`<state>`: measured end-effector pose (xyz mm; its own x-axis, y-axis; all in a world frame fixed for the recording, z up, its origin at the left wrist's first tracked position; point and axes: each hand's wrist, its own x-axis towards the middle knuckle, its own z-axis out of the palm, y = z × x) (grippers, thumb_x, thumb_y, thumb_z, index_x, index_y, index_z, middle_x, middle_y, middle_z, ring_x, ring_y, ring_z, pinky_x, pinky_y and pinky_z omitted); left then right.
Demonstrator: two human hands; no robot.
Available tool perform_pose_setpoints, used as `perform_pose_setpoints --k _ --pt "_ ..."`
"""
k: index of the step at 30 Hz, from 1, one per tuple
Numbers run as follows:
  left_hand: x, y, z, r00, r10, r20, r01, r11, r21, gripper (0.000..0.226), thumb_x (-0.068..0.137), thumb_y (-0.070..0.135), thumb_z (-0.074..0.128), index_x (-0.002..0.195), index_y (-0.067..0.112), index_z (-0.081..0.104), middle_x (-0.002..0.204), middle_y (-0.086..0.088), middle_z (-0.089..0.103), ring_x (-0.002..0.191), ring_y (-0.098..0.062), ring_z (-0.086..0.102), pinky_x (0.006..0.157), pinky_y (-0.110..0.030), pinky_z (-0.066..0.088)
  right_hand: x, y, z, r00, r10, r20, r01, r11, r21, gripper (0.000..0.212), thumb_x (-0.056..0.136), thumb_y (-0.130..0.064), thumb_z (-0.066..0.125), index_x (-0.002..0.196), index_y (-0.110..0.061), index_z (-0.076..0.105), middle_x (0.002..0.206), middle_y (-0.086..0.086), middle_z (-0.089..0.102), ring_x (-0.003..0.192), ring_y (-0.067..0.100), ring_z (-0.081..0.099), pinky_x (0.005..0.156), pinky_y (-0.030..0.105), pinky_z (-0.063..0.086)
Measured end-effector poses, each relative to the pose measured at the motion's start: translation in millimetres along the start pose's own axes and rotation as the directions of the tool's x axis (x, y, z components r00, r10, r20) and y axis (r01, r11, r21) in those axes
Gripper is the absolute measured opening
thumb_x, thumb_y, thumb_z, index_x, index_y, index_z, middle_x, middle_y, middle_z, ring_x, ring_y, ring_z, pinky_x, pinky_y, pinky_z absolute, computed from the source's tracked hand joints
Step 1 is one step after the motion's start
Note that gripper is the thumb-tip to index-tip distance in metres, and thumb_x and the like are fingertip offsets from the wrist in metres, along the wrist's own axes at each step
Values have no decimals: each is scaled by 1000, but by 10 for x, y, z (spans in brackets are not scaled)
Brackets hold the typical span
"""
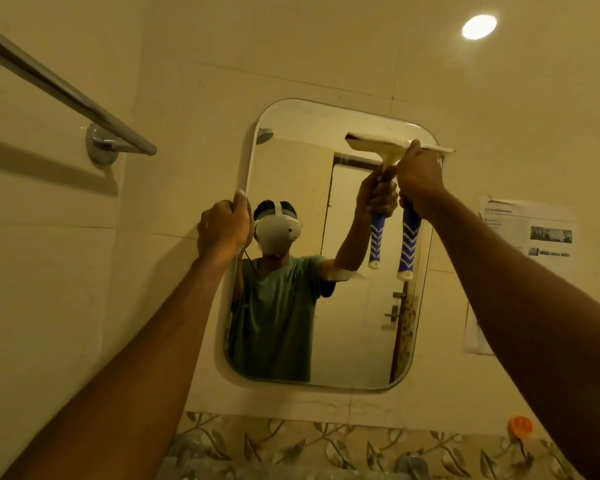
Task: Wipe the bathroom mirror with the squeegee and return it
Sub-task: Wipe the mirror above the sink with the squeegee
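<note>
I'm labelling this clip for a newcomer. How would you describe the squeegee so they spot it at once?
Find the rounded rectangular wall mirror. Against its upper right corner the right hand grips a cream-bladed squeegee with a blue handle. White chevrons on that handle set it apart.

A ceiling lamp (479, 27) at one o'clock gives dim yellow light. The towel rail (66, 91) casts a soft shadow at nine o'clock.

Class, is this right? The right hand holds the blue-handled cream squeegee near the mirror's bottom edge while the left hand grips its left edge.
Not the bottom: the head view shows the right hand holding the cream squeegee near the top edge of the rounded mirror.
</note>
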<state>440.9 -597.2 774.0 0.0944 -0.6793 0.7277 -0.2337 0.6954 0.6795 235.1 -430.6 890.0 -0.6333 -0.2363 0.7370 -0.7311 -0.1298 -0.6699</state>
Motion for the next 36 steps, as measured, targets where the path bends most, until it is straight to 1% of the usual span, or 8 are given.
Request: perform_pose_setpoints --k 4,7,9,12,17,22,28,36 --pt "-22 27 -4 1000 9 4 -9 1000 0 62 103 45 22 102 1 67 107 -20 68 102 -32 60 80 -34 36 -443 381 21 995 46 83 -54 994 92 46 106 -42 22 85 -13 52 68 4 61 52 13 60 48 24 48" --pt "-37 31 1 1000 -9 5 9 1000 -11 62 103 45 22 104 2 67 110 -20 67 107 -34 59 89 -39 40 -967 903 82 993 54 102 -51 998 -25 44 106 -40 23 84 -20 55 77 6 69 61 16 66 56 32 57" --pt "-46 28 14 1000 -12 -2 12 1000 -15 62 103 45 22 105 2 67 109 -19 67 105 -33 59 90 -40 41 -1177 1034 61 995 46 91 -40 997 -67 47 106 -40 21 78 -21 53 70 4 64 56 15 61 53 32 53" --pt "-52 16 24 1000 17 -20 -17 1000 -8 60 103 42 23 104 1 67 106 -20 68 101 -33 61 83 -37 41 -1039 824 -22 997 30 77 -27 999 -33 47 107 -37 23 72 -19 50 60 -1 54 45 6 49 45 22 40" --pt "-56 -22 45 994 88 -70 -86 996 26 59 104 40 24 100 0 67 101 -20 69 98 -34 63 76 -31 36 -225 158 -86 994 -108 3 108 994 -11 43 107 -37 24 75 -19 46 65 -2 52 46 4 48 41 16 40" --pt "-53 -50 40 993 99 -68 -97 995 31 61 104 40 22 99 -1 67 101 -20 69 98 -33 63 76 -30 35 -61 80 -35 999 -32 15 32 999 13 44 106 -41 22 79 -16 45 67 3 54 50 10 51 48 23 44" --pt "-76 -80 54 996 69 -62 -68 998 12 62 104 42 22 94 0 67 98 -19 68 89 -26 58 78 -31 35 -1084 1094 139 992 70 103 -68 997 -22 51 104 -48 22 85 -18 59 75 7 69 61 21 67 59 37 58" --pt "-202 -191 55 999 -10 -50 10 1000 9 58 102 44 27 93 4 68 86 -13 64 80 -21 54 74 -32 36 -1620 1258 -1 979 92 179 -63 985 -160 47 105 -39 23 74 -20 52 58 0 53 46 10 49 41 23 39"
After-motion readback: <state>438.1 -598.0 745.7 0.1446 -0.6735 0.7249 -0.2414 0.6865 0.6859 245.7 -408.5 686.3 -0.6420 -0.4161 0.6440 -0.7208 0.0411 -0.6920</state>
